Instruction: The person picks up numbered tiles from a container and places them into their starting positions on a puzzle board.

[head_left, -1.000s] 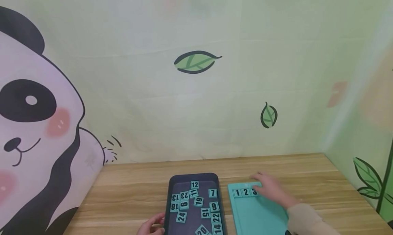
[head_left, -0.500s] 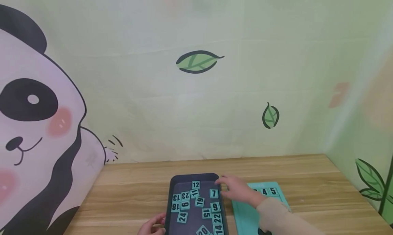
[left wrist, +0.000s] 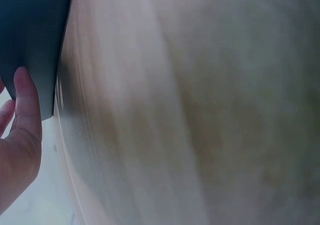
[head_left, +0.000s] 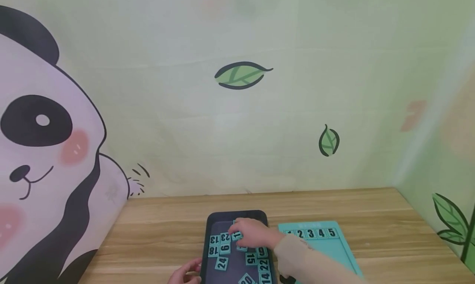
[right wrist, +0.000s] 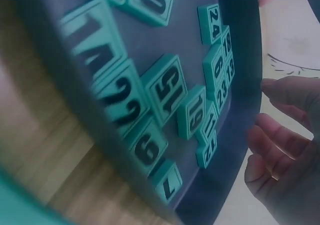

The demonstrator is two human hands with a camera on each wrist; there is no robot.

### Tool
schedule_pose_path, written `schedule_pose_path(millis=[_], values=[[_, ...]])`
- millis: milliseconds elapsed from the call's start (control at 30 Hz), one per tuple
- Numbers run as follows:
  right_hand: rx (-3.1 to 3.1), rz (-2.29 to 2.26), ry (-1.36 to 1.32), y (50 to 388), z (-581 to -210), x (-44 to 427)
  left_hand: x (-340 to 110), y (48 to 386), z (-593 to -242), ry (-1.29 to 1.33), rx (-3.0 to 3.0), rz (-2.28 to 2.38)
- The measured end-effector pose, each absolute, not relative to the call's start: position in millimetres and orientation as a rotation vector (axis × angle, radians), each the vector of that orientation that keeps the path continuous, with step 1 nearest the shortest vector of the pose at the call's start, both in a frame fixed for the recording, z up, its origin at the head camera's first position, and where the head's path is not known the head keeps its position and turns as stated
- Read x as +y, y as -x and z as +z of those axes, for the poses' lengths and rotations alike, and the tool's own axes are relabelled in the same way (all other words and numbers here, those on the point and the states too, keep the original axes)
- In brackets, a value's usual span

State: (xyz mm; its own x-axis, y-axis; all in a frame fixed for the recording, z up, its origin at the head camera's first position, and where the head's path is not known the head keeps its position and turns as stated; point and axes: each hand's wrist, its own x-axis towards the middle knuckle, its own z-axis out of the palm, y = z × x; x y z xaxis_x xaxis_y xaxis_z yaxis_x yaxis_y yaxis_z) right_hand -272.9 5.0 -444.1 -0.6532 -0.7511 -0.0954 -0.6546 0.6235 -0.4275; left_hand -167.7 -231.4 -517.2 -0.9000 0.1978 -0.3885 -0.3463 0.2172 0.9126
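Observation:
My right hand [head_left: 254, 233] reaches over the upper part of a dark tray [head_left: 237, 214], its fingers loosely bent close to the number tiles there. In the right wrist view, the thumb and fingers of the right hand [right wrist: 290, 135] are spread apart with nothing visible between them. Beside the tray's left wall is my left hand [head_left: 185, 271]; the left wrist view shows a straight digit of the left hand [left wrist: 25, 135] against the wall. Teal number tiles lie scattered in the tray, including a 24 tile [head_left: 221, 263] and a 15 tile [right wrist: 166, 90]. My right hand covers some tiles.
A teal board [head_left: 330, 251] lies right of the tray, with tiles 1 to 5 in a row along its top. The sleeve [head_left: 308, 259] crosses its lower left. Behind the wooden table [head_left: 159, 222] stands a wall [head_left: 174, 111] with panda and leaf drawings.
My right hand has moved left from the board's top row, past the tray's right rim, to over the tray. Tiles 4 and 5 have come into sight. My left hand stays by the tray.

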Motion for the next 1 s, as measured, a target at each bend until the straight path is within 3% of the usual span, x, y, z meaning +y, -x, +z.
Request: schedule_pose_path(millis=[467, 1000], values=[[2.491, -0.566, 0.994, 280.4, -478.8, -24.7, -231.3, 167.8, -518.1, 0.111, 2.099, 1.720], [2.518, -0.528, 0.950, 272.0, -487.6, -28.3, -233.7, 167.0, -517.8, 0.067, 2.082, 1.741]])
